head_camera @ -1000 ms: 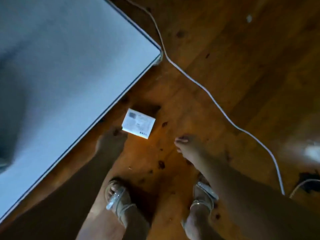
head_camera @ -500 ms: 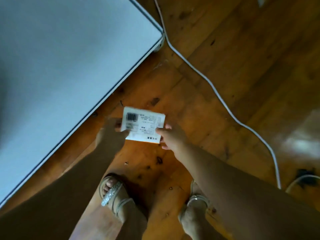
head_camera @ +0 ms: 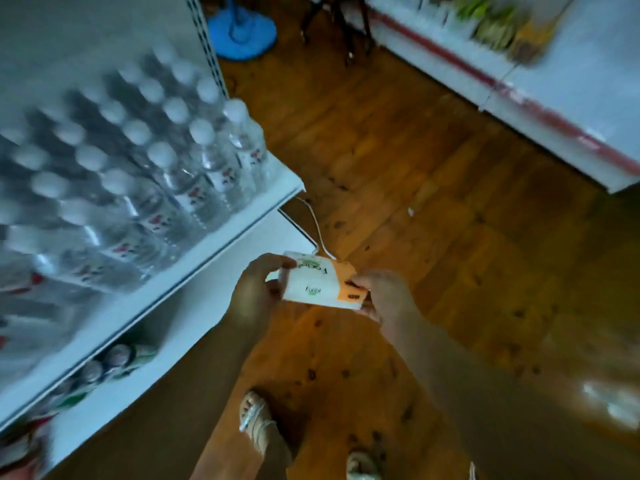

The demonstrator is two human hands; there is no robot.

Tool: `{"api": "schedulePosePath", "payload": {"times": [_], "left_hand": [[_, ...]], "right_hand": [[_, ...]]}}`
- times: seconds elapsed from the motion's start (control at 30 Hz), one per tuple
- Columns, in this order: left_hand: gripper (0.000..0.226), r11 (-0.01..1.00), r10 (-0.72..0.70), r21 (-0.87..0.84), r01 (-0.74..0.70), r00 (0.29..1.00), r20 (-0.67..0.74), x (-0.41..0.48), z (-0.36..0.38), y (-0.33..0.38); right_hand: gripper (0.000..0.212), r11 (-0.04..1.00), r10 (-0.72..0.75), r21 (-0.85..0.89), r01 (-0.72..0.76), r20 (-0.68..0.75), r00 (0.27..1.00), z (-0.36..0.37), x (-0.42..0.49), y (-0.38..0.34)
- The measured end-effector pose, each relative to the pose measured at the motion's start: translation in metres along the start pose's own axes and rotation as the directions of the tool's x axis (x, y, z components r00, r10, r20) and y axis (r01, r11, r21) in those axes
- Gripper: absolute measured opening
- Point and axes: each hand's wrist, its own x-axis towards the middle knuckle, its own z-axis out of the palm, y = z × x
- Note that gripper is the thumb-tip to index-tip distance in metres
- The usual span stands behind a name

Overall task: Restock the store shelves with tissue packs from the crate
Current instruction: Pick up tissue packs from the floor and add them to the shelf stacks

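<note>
Head view, tissue pack: a tissue pack (head_camera: 320, 284) is held in the air between both hands, over the floor and just beside the shelf front. It is not yet on any shelf, and no crate is in view.
Pack make: a flat, soft-sided rectangle in glossy wrap, white with a green logo and an orange band at its right end.
Left hand: the left hand (head_camera: 254, 292) grips the white end, thumb over the top edge and fingers curled underneath.
Right hand: the right hand (head_camera: 382, 296) pinches the orange end, thumb above and fingers below.
Why held so: an end-to-end grip likely keeps the limp pack flat and lets its printed face be turned before placing.
Shelf: a white metal shelf (head_camera: 194, 244) with a smooth painted lip, to the left.
Bottles: clear plastic water bottles (head_camera: 214, 161) with white caps stand in tight rows on it, blurred.
Cans: cans (head_camera: 117, 358) stand on the tier below.
Cable: a thin white cable (head_camera: 317, 226) lies on the floor behind the pack.
Floor: a worn, knotted wooden floor (head_camera: 433, 202).
</note>
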Motion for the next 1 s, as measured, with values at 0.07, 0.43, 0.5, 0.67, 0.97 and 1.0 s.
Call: {"api": "schedulePosePath", "payload": {"times": [0.07, 0.43, 0.5, 0.67, 0.97, 1.0], "left_hand": [[0.015, 0.994, 0.1, 0.055, -0.098, 0.994, -0.043, -0.03, 0.002, 0.02], [0.054, 0.91, 0.339, -0.172, -0.376, 0.917, -0.213, -0.275, -0.059, 0.117], [0.052, 0.913, 0.348, -0.141, -0.383, 0.911, -0.223, -0.319, -0.091, 0.134], [0.018, 0.935, 0.346, 0.049, -0.351, 0.877, -0.334, -0.425, -0.187, 0.168], [0.034, 0.753, 0.437, 0.015, -0.658, 0.482, -0.759, -0.591, -0.368, 0.137], [0.027, 0.721, 0.415, 0.019, -0.692, 0.409, -0.813, -0.606, -0.39, 0.127]], "right_hand": [[0.018, 0.994, -0.113, -0.001, 0.113, 0.017, 0.993, -0.005, -0.045, -0.019], [0.031, 0.91, -0.353, 0.028, 0.414, 0.579, 0.735, 0.062, -0.27, -0.063], [0.034, 0.878, -0.372, 0.025, 0.478, 0.664, 0.649, 0.095, -0.31, -0.067], [0.04, 0.785, -0.315, 0.012, 0.619, 0.869, 0.382, 0.19, -0.414, -0.055], [0.015, 0.751, -0.018, -0.122, 0.649, 0.979, 0.204, 0.364, -0.566, 0.089], [0.017, 0.729, 0.058, -0.169, 0.663, 0.981, 0.185, 0.379, -0.575, 0.11]]}}
